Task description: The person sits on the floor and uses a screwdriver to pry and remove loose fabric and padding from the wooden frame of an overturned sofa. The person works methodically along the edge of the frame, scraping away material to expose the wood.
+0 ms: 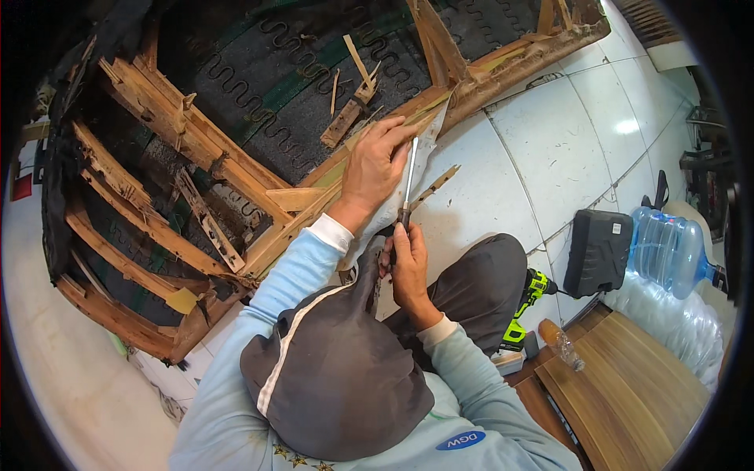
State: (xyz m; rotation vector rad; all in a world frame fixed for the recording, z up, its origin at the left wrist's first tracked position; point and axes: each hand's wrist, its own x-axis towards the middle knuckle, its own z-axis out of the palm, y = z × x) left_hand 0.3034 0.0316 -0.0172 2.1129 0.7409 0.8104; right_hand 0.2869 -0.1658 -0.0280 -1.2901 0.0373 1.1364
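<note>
My right hand point(408, 267) is closed round the dark handle of a screwdriver point(409, 177). Its bright shaft points up and away, and the tip reaches the fingertips of my left hand point(375, 169). That hand lies over a wooden rail point(314, 210) of a stripped sofa frame, fingers bent together at the edge of a pale fabric strip point(430, 144). The strip hangs loose along the rail's outer side; how firmly the fingers grip it is partly hidden. Just right of the shaft, a splintered wood strip point(437, 185) sticks out over the tiles.
Inside the frame are zigzag springs point(236, 88) and broken wood pieces point(351, 110). On my right stand a green cordless drill point(525, 310), a black tool case point(598, 253) and a blue water bottle point(667, 250). A wood-grain panel point(628, 385) lies nearer me. White tiles point(542, 149) cover the floor.
</note>
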